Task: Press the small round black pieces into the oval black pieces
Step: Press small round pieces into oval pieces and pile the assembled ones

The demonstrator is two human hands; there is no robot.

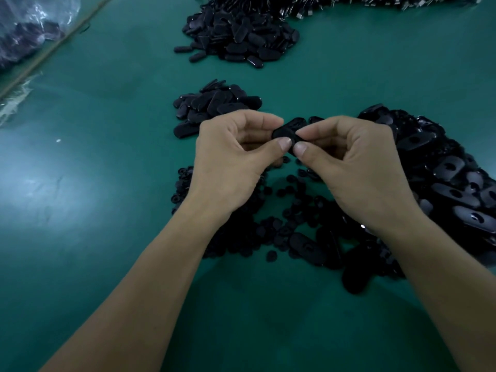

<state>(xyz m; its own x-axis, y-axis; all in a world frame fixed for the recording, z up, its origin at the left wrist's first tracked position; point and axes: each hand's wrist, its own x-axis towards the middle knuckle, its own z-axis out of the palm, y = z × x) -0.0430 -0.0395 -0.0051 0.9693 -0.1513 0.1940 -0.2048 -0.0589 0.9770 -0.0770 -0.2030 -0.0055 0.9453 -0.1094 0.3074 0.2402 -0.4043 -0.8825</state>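
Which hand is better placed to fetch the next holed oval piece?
Probably the right hand: the heap of holed ovals lies just beside it, while the left hand is on the far side of the held oval piece, which both hands pinch.

free: green table (94,237) left, near edge | blocked: oval pieces pile (442,167) right, small round pieces (241,232) centre

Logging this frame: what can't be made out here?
Head view only.
Whether anything is seated in the held oval piece: fingertips of left hand and right hand cover it.
Plastic bag contents: blurred, cut by the left edge.
Far pile: cut by the top edge.
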